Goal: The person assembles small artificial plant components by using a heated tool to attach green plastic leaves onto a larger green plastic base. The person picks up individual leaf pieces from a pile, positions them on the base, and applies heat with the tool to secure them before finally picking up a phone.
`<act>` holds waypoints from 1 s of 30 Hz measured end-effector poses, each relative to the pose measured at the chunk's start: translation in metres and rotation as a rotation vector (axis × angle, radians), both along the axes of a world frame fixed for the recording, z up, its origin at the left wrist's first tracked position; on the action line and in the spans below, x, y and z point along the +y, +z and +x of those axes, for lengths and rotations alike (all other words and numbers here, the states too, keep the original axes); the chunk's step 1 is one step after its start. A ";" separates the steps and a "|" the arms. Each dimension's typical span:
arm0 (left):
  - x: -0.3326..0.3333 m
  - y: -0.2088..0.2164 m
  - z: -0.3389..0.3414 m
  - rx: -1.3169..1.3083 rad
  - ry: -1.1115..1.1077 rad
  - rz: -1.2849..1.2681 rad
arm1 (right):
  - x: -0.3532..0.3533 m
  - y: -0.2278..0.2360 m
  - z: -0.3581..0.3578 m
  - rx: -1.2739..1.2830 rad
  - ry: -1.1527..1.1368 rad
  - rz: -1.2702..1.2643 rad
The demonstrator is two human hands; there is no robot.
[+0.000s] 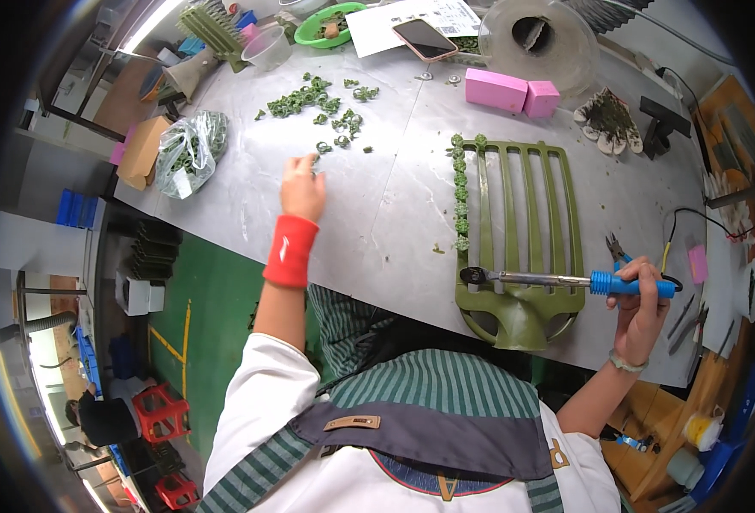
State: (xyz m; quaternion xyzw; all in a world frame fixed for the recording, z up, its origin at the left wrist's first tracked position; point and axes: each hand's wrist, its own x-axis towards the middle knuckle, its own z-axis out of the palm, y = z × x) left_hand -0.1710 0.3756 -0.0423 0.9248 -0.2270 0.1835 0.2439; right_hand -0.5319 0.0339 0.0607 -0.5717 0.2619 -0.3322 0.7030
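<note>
My right hand [638, 312] is closed round the blue handle of a soldering iron [548, 280]. The iron's metal shaft points left, and its dark, rounded tip is over the lower left of a green slatted plastic frame [512, 308]. Small leafy green pieces [460, 197] line the frame's left slat and top left corner. My left hand [303, 192], with a red wristband above it, is at the near side of a loose scatter of similar green pieces [305, 97]. Its fingers are bent, and a tiny green piece [316, 158] shows at the fingertips.
Left lies a plastic bag [191, 158] of green pieces beside a cardboard box [145, 152]. Pink blocks [495, 91], a phone [425, 39], a large reel [538, 47] and a green basket [330, 26] stand far back. A stained glove [608, 122] and pliers [617, 250] lie right.
</note>
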 end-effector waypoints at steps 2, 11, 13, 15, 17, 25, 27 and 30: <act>0.030 -0.013 0.020 0.066 0.017 0.069 | 0.000 0.000 0.001 0.004 0.008 -0.006; -0.022 0.029 -0.067 0.587 -0.204 -0.407 | 0.001 0.005 -0.006 0.030 -0.083 -0.034; -0.035 0.037 -0.104 0.770 -0.397 -0.522 | 0.001 0.005 -0.007 0.017 -0.044 -0.036; -0.056 0.050 -0.142 0.736 -0.500 -0.453 | 0.000 0.003 -0.010 0.020 -0.058 -0.036; -0.073 0.066 -0.167 0.683 -0.584 -0.391 | 0.000 0.003 -0.011 0.021 -0.060 -0.021; -0.097 0.054 -0.184 0.269 -0.660 -0.169 | 0.005 -0.009 -0.002 -0.019 -0.030 0.067; -0.099 0.051 -0.183 0.254 -0.677 -0.165 | 0.004 -0.015 0.000 -0.022 -0.011 0.070; -0.102 0.052 -0.181 0.237 -0.695 -0.142 | 0.004 -0.016 0.001 -0.041 0.029 0.053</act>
